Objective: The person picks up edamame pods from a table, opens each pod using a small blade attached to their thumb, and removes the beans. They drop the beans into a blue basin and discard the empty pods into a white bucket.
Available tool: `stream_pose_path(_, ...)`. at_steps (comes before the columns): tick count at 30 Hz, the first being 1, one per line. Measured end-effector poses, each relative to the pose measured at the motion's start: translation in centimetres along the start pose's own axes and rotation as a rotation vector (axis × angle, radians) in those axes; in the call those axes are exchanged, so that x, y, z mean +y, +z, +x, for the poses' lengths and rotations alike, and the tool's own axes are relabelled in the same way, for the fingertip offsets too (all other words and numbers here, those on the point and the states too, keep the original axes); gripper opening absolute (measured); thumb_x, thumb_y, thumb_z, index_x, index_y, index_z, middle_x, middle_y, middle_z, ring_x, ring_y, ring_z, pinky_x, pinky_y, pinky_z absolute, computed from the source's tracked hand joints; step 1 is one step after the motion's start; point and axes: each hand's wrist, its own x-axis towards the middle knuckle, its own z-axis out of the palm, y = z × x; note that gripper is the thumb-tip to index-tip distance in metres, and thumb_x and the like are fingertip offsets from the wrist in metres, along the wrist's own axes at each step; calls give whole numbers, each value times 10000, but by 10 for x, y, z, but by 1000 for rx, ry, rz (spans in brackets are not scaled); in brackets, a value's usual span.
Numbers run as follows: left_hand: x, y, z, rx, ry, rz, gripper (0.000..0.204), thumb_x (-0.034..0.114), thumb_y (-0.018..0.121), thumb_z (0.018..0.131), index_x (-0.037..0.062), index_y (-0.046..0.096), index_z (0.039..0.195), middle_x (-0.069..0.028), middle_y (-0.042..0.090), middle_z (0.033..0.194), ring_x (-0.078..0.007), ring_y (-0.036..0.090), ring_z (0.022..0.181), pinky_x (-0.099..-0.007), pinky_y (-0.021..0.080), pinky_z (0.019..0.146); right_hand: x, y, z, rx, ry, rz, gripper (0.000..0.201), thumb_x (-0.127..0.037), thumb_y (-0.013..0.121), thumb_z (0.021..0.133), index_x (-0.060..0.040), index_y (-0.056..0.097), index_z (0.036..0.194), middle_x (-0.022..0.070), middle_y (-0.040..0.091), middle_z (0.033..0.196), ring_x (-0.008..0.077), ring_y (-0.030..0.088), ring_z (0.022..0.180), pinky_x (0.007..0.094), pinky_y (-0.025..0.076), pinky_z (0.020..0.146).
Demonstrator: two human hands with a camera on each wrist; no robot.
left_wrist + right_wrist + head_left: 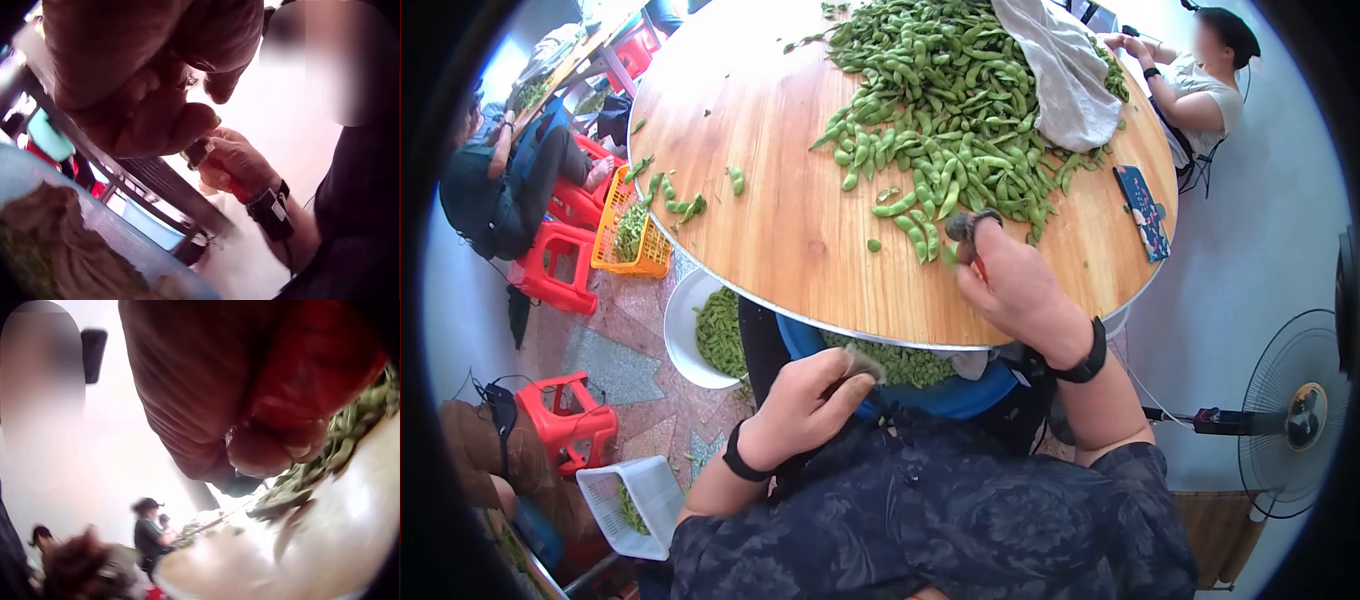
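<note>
My right hand (1022,290) is over the tabletop at the near edge of a heap of green soybean pods (960,110). Dark coverings wrap its fingertips (972,226), which pinch a blurred green pod (949,253). Something red (312,362) shows inside that palm. My left hand (810,395) is in front of the table's near edge, above a blue tub (990,390) of shelled beans (905,363). Its fingers curl inward, and a greyish covering (865,366) shows at the fingertips. Whether they hold anything, I cannot tell.
A grey cloth (1065,85) lies over the heap; a patterned phone (1142,213) lies right on the round table (750,240). A white bucket (685,330) of beans, a yellow basket (650,262), and red stools (565,280) stand left. A fan (1290,415) stands right. Other people sit around.
</note>
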Motion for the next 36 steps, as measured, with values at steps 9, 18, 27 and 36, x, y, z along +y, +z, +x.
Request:
stream_pose_path(9,6,21,33,-354,-509,-824,306,303,421,1019,49,536,895,26,480,651,-47,443,568,-190,368,528,-44,-11,-40,-212,-205,304,320,-117,649,814,2,485,1062,138,601,706,342,623,639,400,501,551)
stream_pose_path(18,6,27,18,-375,-377,-791,266,268,443,1015,63,536,874,26,507,710,-29,456,597,-181,376,549,-29,8,-51,-75,-43,597,263,-103,623,846,8,478,1035,137,570,703,301,618,625,354,468,528)
stream_pose_path(27,8,39,16,-82,-107,-235,177,163,543,960,4,567,887,-110,514,695,-242,547,605,-339,427,560,-33,7,-63,-322,462,1187,223,-28,441,867,3,458,1088,27,507,725,80,467,619,261,414,544)
stream_pose_path(36,14,42,14,3,146,232,172,113,638,872,27,511,794,-149,488,675,-347,534,606,-379,414,518,-33,16,-68,-362,378,1042,100,-52,433,905,-26,439,1001,15,490,654,114,485,566,278,403,504)
